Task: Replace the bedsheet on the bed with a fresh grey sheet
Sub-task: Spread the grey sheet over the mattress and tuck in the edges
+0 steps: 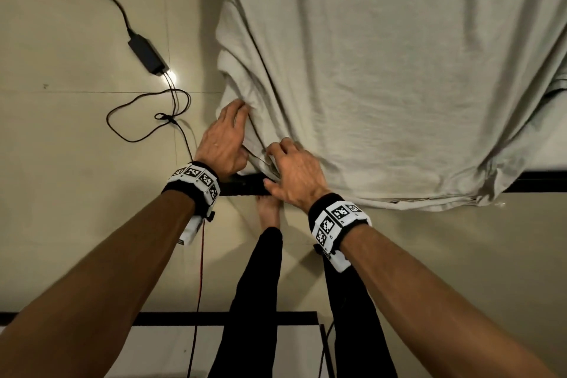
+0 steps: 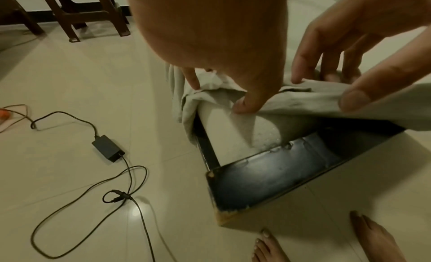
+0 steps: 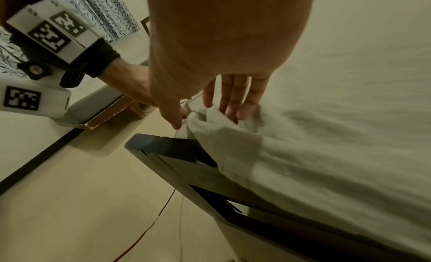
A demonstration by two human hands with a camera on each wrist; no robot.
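Note:
A grey sheet [image 1: 383, 70] covers the bed and hangs over its near edge. Both my hands work at the bed's near left corner. My left hand [image 1: 233, 120] lies on the corner's left side with straight fingers. In the left wrist view its thumb and index finger press the grey sheet [image 2: 303, 101] against the white mattress [image 2: 233, 129], left hand [image 2: 219, 96]. My right hand [image 1: 270, 166] pinches a bunched fold of the sheet's edge between thumb and fingers, right hand [image 3: 205, 120]. The dark bed frame [image 2: 268, 183] shows bare under the lifted edge.
A black power adapter [image 1: 147, 54] with looping cables lies on the tiled floor left of the bed. A red cable [image 1: 201, 255] runs by my legs. My bare feet [image 2: 265, 247] stand close to the frame's corner. Dark chair legs [image 2: 88, 13] stand further off.

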